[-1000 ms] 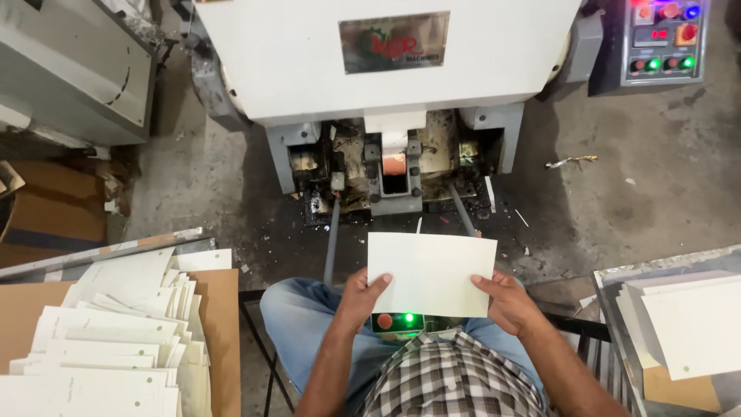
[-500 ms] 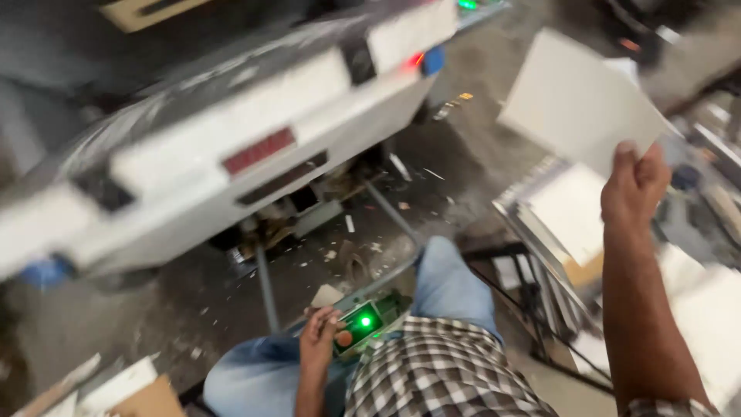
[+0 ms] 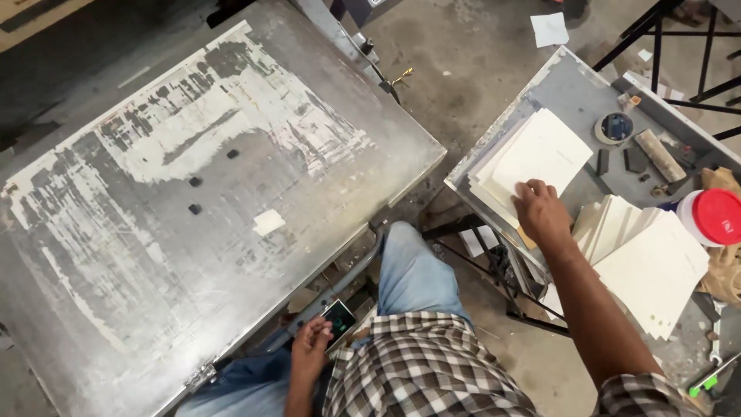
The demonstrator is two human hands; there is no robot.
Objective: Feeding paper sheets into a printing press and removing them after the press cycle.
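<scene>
My right hand (image 3: 542, 211) rests palm-down on the near corner of a stack of cream sheets (image 3: 540, 150) that lies on a grey side table (image 3: 567, 93) to my right. My left hand (image 3: 310, 351) sits low by my knee, its fingers against a small dark control box (image 3: 337, 318) fixed under the edge of a large worn metal machine top (image 3: 193, 193). Whether the right hand pinches the top sheet cannot be told.
A second fanned pile of cream sheets (image 3: 644, 259) lies nearer on the side table, beside a white tub with a red lid (image 3: 710, 218) and a round tin (image 3: 615, 127). Small dark blocks sit on the table. Concrete floor (image 3: 471, 62) separates the machine and the table.
My view has swung right and down. The right hand, which held a cream sheet in the air, now lies on the stack on the side table. The left hand stays at the control box.
</scene>
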